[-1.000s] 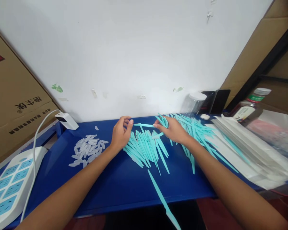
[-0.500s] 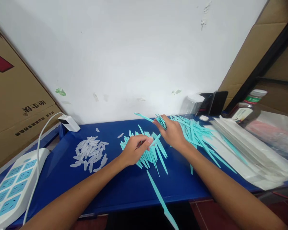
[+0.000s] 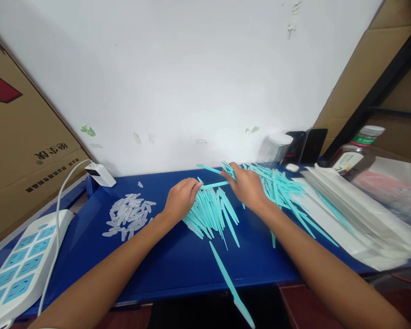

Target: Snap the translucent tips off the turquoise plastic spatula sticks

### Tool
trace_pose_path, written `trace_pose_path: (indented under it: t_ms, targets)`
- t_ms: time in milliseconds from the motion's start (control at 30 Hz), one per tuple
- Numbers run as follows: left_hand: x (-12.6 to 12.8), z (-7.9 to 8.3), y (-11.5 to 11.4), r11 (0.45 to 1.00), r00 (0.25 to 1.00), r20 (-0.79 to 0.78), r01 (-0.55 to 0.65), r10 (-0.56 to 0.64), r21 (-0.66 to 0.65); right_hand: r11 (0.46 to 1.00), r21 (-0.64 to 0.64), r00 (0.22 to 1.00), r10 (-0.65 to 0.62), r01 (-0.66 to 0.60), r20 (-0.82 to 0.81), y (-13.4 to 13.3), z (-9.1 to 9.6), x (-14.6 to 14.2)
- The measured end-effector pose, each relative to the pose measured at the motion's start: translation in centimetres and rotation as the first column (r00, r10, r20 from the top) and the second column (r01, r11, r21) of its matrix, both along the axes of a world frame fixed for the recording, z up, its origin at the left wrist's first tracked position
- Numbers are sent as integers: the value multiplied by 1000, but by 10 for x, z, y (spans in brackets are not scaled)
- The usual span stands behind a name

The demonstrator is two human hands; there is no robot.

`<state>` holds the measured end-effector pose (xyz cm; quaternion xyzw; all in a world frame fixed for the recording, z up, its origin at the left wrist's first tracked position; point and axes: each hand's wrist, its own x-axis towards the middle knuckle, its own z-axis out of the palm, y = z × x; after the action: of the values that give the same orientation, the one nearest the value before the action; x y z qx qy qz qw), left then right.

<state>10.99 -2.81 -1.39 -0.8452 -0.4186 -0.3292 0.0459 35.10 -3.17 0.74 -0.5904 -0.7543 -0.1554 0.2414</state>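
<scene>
My left hand point(image 3: 182, 197) pinches the left tip of a turquoise eyebrow razor point(image 3: 215, 185), held nearly level between both hands. My right hand point(image 3: 245, 185) is closed around a bundle of similar razors point(image 3: 229, 170) and also meets the right end of that razor. One razor point(image 3: 207, 168) juts out leftward from the right hand. Below the hands, a pile of turquoise razors point(image 3: 208, 212) lies on the blue table point(image 3: 178, 274). Left of them is a heap of small translucent blade caps point(image 3: 128, 214). Whether the left fingers also hold a cap cannot be seen.
More razors point(image 3: 277, 187) lie at the right, beside flat plastic bags point(image 3: 359, 219). A single razor point(image 3: 229, 281) overhangs the front edge. Behind stand a clear jar point(image 3: 277, 148), dark phones point(image 3: 313, 146) and a bottle point(image 3: 356, 148). A power strip point(image 3: 23, 260) is at left.
My left hand has moved up and left and now pinches the razor's far tip. The razor between the hands has swung from slanted to nearly level. My right hand has barely moved.
</scene>
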Motion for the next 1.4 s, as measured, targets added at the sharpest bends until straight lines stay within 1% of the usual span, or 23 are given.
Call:
trace_pose_path:
  t_ms: [100,167,233,333,400,467,533,567,600,667,767,800,867,900,967,1000,1033,1067,1100,1133,1167,1267,1400]
  targets:
    - [-2,-2,2,995,1000,-28,11,-8,99,999,-18,995,44,-42,91,-1,0,-1]
    - [-2,-2,3,989,999,-30,14,-10,149,999,-28,990,48,-45,130,0,0,0]
    - [-5,1,5,982,999,-38,16,-9,188,999,-27,990,-17,21,140,3,3,6]
    - [-17,9,10,963,994,-93,-37,64,266,976,-39,968,-205,212,143,8,14,28]
    - [-29,17,14,949,972,-166,-111,166,296,932,-37,930,-354,359,101,11,24,49]
    - [-41,23,18,941,934,-247,-184,258,284,859,-35,860,-510,510,20,12,33,70]
    - [-49,26,20,941,905,-296,-236,304,244,780,-59,777,-626,623,-66,11,39,87]
    - [-51,26,21,943,898,-310,-251,312,220,747,-71,740,-664,661,-104,11,41,93]
    - [-51,26,21,946,894,-322,-258,311,197,732,-80,720,-681,677,-133,11,42,98]
    - [-50,25,21,952,887,-348,-263,303,159,731,-90,712,-680,677,-174,11,42,103]
    - [-51,29,21,956,885,-361,-272,294,112,768,-86,742,-637,635,-208,13,39,102]
    - [-54,31,22,956,889,-353,-279,292,89,790,-80,763,-608,607,-218,14,38,101]
    - [-65,37,26,958,901,-338,-286,273,11,856,-55,825,-510,513,-242,16,35,96]
    - [-73,40,29,957,910,-325,-286,257,-44,894,-37,860,-440,447,-257,17,34,93]
    - [-91,42,37,948,934,-316,-241,168,-209,959,3,917,-271,284,-292,19,31,86]
    - [-100,42,41,929,952,-286,-202,112,-309,981,11,934,-181,194,-309,20,29,81]
    - [-108,40,44,899,968,-239,-166,71,-404,994,6,941,-100,107,-324,20,27,77]
    - [-114,37,48,861,980,-197,-128,33,-492,999,-11,942,-32,30,-334,20,25,72]
    - [-118,34,50,831,988,-154,-99,16,-547,999,-33,940,14,-27,-340,20,23,67]
    - [-120,30,52,816,993,-118,-79,13,-573,996,-54,940,43,-65,-338,20,21,62]
    - [-119,27,53,811,995,-94,-67,15,-580,993,-69,941,64,-91,-332,20,19,58]
    - [-108,16,55,838,996,-87,-56,9,-543,980,-95,927,129,-173,-353,18,14,46]
    - [-93,3,54,857,995,-97,-43,-9,-514,944,-87,855,248,-320,-457,12,14,35]
